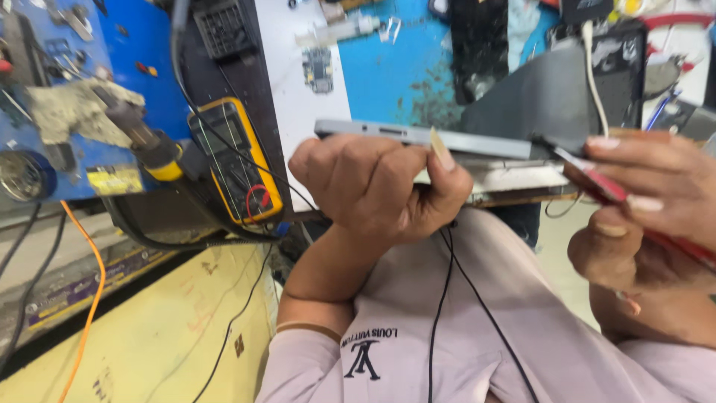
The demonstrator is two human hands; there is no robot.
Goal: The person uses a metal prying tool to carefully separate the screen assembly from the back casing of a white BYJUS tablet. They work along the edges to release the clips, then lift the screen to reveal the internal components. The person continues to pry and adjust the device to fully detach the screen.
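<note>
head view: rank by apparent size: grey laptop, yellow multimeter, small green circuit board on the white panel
1. grey laptop
2. yellow multimeter
3. small green circuit board
The laptop, held in the left hand, is nearer the camera, which inflates it.

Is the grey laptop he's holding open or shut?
Open: the grey laptop has its dark lid panel angled up from the base.
</note>
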